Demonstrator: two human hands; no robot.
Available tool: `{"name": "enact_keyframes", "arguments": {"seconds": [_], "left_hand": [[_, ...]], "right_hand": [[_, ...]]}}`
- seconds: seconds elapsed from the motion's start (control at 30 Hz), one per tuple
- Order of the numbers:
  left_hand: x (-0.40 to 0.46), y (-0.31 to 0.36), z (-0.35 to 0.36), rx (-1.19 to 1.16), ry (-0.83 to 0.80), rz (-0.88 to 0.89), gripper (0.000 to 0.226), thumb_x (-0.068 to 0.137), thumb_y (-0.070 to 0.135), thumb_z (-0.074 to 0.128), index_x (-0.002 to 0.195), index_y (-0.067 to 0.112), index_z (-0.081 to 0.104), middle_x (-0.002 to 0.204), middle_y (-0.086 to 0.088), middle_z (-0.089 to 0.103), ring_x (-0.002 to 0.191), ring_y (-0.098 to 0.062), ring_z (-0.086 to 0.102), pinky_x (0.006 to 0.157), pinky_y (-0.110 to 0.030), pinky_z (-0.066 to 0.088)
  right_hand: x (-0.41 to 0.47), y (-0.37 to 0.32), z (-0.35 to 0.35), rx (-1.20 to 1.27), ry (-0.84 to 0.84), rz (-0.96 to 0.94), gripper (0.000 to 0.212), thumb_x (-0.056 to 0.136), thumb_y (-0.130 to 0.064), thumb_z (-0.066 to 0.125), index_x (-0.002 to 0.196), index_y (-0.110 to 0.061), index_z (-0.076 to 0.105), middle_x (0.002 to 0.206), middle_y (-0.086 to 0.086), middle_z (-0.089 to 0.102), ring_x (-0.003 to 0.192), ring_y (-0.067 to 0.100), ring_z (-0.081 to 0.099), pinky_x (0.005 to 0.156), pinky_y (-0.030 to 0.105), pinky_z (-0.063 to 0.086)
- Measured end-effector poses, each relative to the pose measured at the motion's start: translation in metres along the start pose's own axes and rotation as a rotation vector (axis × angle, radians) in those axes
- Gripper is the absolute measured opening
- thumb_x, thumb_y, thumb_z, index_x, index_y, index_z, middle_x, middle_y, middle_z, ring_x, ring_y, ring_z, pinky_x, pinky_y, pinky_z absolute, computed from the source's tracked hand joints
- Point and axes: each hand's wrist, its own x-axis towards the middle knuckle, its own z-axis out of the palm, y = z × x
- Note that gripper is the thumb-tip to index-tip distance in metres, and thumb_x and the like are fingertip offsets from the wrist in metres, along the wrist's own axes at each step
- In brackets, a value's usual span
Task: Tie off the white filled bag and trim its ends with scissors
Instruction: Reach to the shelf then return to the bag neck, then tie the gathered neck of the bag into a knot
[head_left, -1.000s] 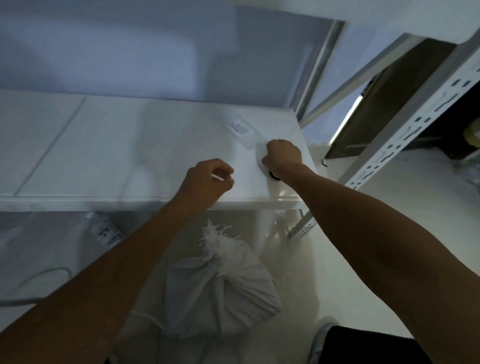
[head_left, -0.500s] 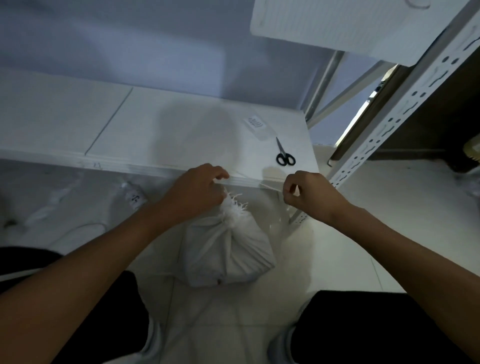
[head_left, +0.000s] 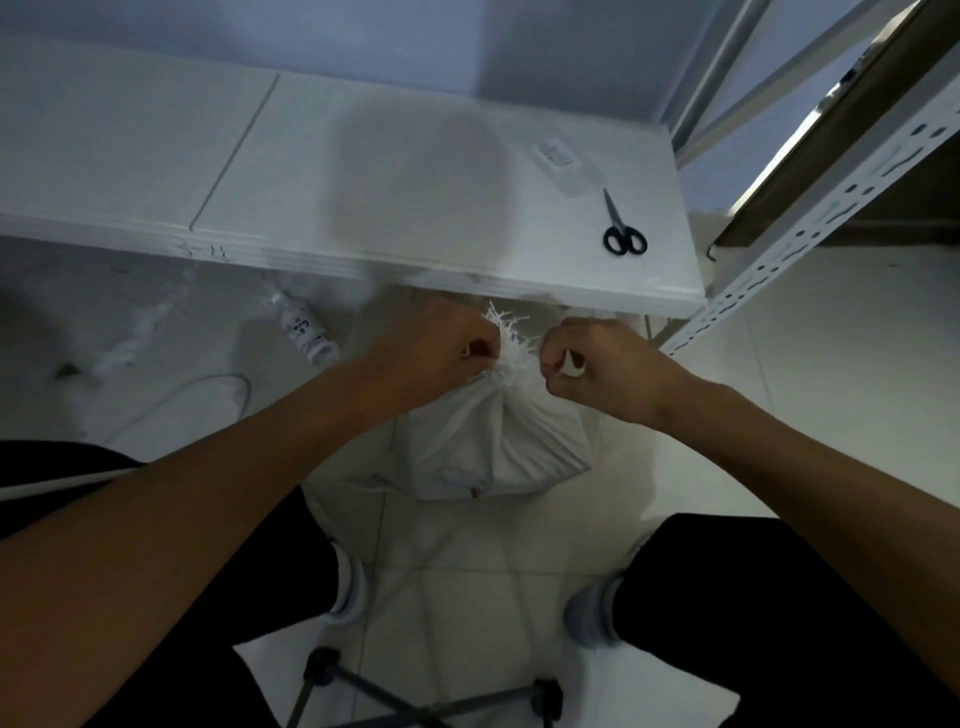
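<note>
white filled fabric bag (head_left: 496, 441) sits on the tiled floor between the feet; left hand (head_left: 441, 348) and right hand (head_left: 597, 364) each fist a tie end beside its frayed neck (head_left: 506, 338). knotting looks underway; trimming remains, black-handled scissors (head_left: 621, 226) untouched on the white surface (head_left: 415, 171).

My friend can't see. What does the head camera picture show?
Two fists, left hand and right hand, pull something white at the frayed neck of a white bag on the floor. Black scissors lie on the white shelf above.
</note>
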Motion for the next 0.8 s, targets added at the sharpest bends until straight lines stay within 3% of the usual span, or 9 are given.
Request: {"name": "enact_keyframes", "arguments": {"seconds": [0.07, 0.13, 0.2, 0.37, 0.57, 0.7, 0.8], "left_hand": [[-0.001, -0.004, 0.011, -0.085, -0.034, -0.041, 0.005, 0.079, 0.023, 0.072, 0.082, 0.020, 0.075, 0.080, 0.006, 0.073, 0.071, -0.010, 0.067, 0.070, -0.036, 0.056], [-0.002, -0.002, 0.019, -0.136, -0.054, -0.054, 0.007, 0.079, 0.026, 0.072, 0.083, 0.021, 0.076, 0.078, 0.009, 0.072, 0.070, -0.008, 0.066, 0.069, -0.034, 0.056], [-0.002, 0.002, 0.023, -0.157, -0.062, -0.054, 0.007, 0.078, 0.027, 0.072, 0.082, 0.023, 0.076, 0.074, 0.012, 0.069, 0.068, -0.008, 0.065, 0.068, -0.032, 0.055], [0.001, -0.010, 0.027, -0.174, -0.052, -0.127, 0.009, 0.072, 0.031, 0.074, 0.079, 0.026, 0.076, 0.076, 0.010, 0.072, 0.070, -0.006, 0.066, 0.070, -0.036, 0.058], [0.003, -0.011, 0.024, -0.208, -0.051, -0.187, 0.007, 0.074, 0.027, 0.078, 0.080, 0.022, 0.078, 0.075, 0.010, 0.074, 0.070, -0.004, 0.070, 0.071, -0.033, 0.059], [0.005, -0.016, 0.027, -0.247, -0.017, -0.227, 0.005, 0.076, 0.022, 0.079, 0.078, 0.017, 0.078, 0.068, 0.004, 0.074, 0.057, -0.009, 0.069, 0.059, -0.032, 0.060], [0.006, -0.022, 0.036, -0.227, 0.028, -0.259, 0.007, 0.073, 0.025, 0.080, 0.077, 0.020, 0.077, 0.071, 0.005, 0.074, 0.060, -0.007, 0.068, 0.063, -0.036, 0.060]], "right_hand": [[0.003, 0.000, 0.005, 0.038, -0.036, 0.037, 0.017, 0.082, -0.023, 0.072, 0.097, -0.019, 0.070, 0.093, -0.005, 0.069, 0.078, 0.014, 0.063, 0.074, 0.027, 0.051], [0.006, -0.002, 0.010, 0.122, -0.074, 0.050, 0.021, 0.084, -0.024, 0.074, 0.104, -0.018, 0.071, 0.093, -0.008, 0.068, 0.077, 0.011, 0.064, 0.072, 0.017, 0.049], [0.010, -0.005, 0.013, 0.184, -0.076, 0.025, 0.012, 0.086, -0.019, 0.073, 0.097, -0.018, 0.075, 0.088, -0.010, 0.071, 0.076, 0.006, 0.064, 0.069, 0.009, 0.046], [0.017, -0.003, 0.013, 0.195, -0.121, 0.066, 0.006, 0.085, -0.010, 0.070, 0.088, -0.010, 0.076, 0.088, 0.000, 0.075, 0.080, 0.011, 0.067, 0.074, 0.022, 0.051], [0.016, 0.005, 0.008, 0.163, -0.190, 0.149, 0.005, 0.084, -0.009, 0.067, 0.085, -0.007, 0.071, 0.088, 0.003, 0.072, 0.076, 0.011, 0.063, 0.065, 0.008, 0.043], [0.015, 0.013, 0.007, 0.127, -0.208, 0.300, 0.005, 0.086, -0.016, 0.064, 0.083, -0.012, 0.064, 0.079, 0.001, 0.071, 0.067, 0.019, 0.070, 0.067, 0.030, 0.055], [0.020, 0.015, 0.009, 0.193, -0.205, 0.352, 0.010, 0.088, -0.009, 0.061, 0.080, -0.010, 0.066, 0.074, 0.003, 0.071, 0.060, 0.016, 0.066, 0.064, 0.030, 0.055]]}}
